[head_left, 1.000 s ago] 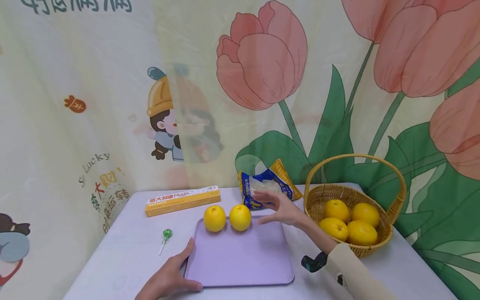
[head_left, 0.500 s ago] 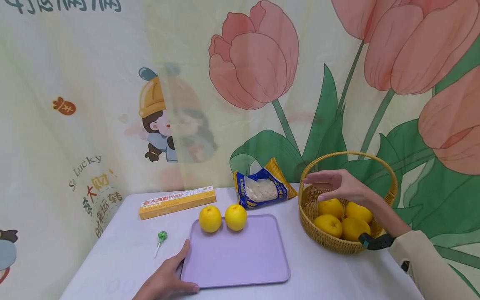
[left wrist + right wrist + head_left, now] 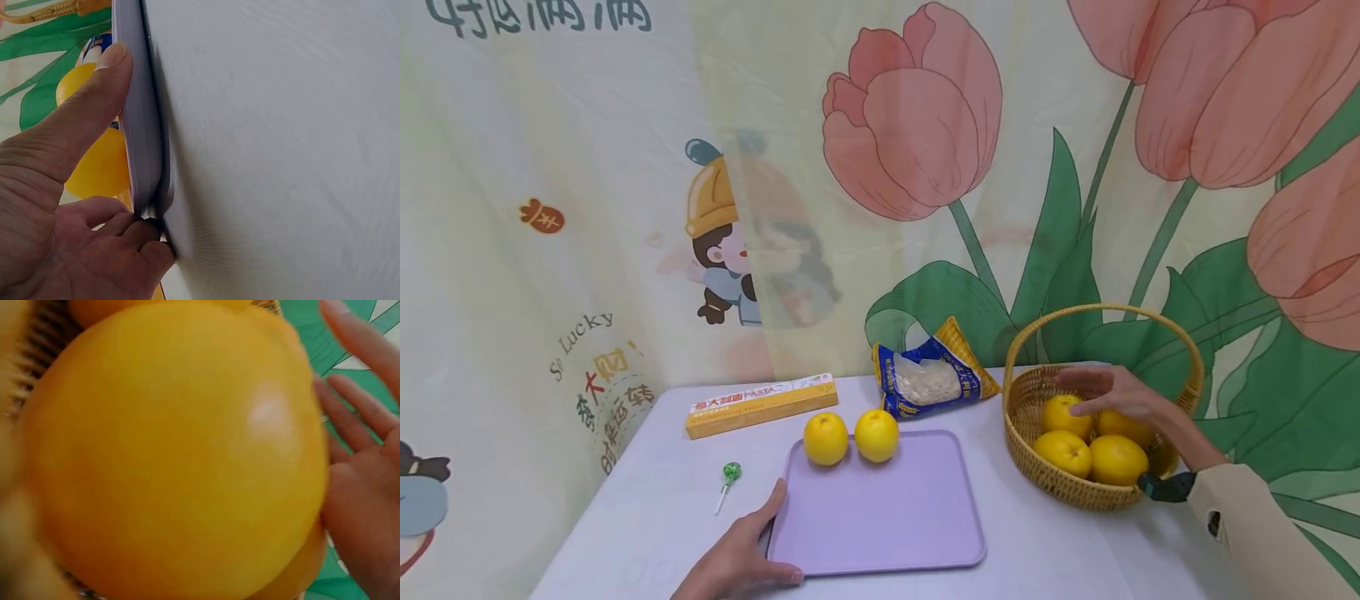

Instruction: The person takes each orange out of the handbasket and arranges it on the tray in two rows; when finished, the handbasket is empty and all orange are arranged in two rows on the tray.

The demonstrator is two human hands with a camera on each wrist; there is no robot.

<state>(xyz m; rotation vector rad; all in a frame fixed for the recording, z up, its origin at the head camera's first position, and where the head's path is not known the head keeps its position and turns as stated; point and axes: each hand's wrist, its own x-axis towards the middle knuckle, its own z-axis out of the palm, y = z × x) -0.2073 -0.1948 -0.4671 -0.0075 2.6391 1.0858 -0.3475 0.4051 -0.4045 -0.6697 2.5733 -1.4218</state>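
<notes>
At the front left corner of a lilac tray (image 3: 880,517), my left hand (image 3: 741,546) grips the rim. The left wrist view has the thumb along the tray's side (image 3: 140,112) and the fingers bent by its corner. Two yellow oranges (image 3: 825,439) (image 3: 877,436) sit side by side at the tray's back edge. My right hand (image 3: 1116,393) reaches inside the handle of a wicker basket (image 3: 1037,475), over several more oranges (image 3: 1118,460). Its fingers are spread and grasp nothing. In the right wrist view one orange (image 3: 175,450) fills the middle, with the hand (image 3: 369,481) beside it.
A pasta box (image 3: 763,407) lies behind the tray, and a blue and yellow bag (image 3: 928,379) leans at the back. Left of the tray lies a green lollipop (image 3: 730,475). The basket's arched handle (image 3: 1097,307) rises around the right forearm. A printed curtain (image 3: 625,167) hangs behind.
From near the second orange at the tray's back, my right hand has gone right to the basket and lowered over the oranges in it. The left hand keeps its place on the tray.
</notes>
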